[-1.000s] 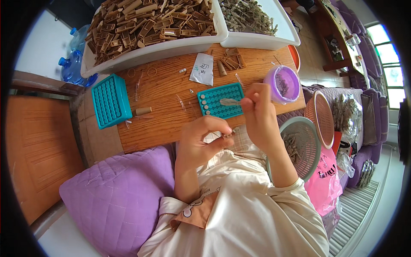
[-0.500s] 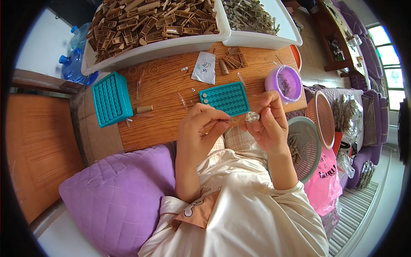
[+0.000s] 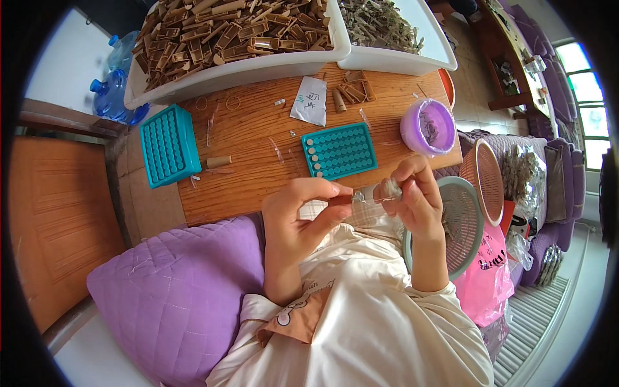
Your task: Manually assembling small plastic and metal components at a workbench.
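Above my lap, my left hand (image 3: 296,209) pinches one end of a thin, clear plastic piece (image 3: 367,205) between thumb and fingertips. My right hand (image 3: 416,200) pinches its other end. A small pale, glossy bit (image 3: 389,188) shows at the right fingertips; its kind is too small to make out. Just beyond the hands lies a teal tray (image 3: 342,149) of round holes, with several pale round pieces (image 3: 314,158) along its left side.
A second teal tray (image 3: 169,145) stands left on the wooden table (image 3: 251,155), beside a brown tube (image 3: 218,162). White bins of brown plastic parts (image 3: 238,42) and greyish pieces (image 3: 380,26) stand at the back. A purple bowl (image 3: 412,122) and grey basket (image 3: 474,222) are on the right.
Both hands have come down slightly toward my lap. The clear plastic now shows broader between them, and more pale pieces in the near tray are uncovered.
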Tool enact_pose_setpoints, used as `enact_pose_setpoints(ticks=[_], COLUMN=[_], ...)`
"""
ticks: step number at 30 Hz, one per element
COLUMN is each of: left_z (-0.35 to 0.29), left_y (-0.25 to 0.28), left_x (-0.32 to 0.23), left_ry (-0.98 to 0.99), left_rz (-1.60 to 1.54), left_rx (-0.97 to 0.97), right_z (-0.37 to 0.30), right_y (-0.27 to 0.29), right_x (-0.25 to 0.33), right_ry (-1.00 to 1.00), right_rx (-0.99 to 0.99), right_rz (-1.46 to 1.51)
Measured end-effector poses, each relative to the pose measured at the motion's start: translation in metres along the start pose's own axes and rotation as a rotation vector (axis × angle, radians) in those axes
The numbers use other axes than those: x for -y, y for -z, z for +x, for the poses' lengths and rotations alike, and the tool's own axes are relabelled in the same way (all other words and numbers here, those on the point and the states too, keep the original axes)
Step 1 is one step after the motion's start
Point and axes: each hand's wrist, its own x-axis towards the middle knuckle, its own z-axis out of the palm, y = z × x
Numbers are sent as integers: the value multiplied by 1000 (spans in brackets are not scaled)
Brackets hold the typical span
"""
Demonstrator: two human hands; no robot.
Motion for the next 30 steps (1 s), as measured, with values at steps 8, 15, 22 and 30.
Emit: enact_pose_setpoints(ticks=[8,15,22,30], left_z=[-4,-6,-5,-4], left_y=[7,7,5,6], left_x=[-12,-23,-23,-24], left_ry=[-86,-75,-56,62], left_rz=[170,287,230,114], left_rx=[63,92,136,142], right_z=[8,18,10,16], right_y=[-20,-34,-38,-36], right_x=[14,24,28,37], right_ry=[288,583,284,59], right_rx=[14,-60,-5,49], right_rz=[-675,-1199,-957,-742])
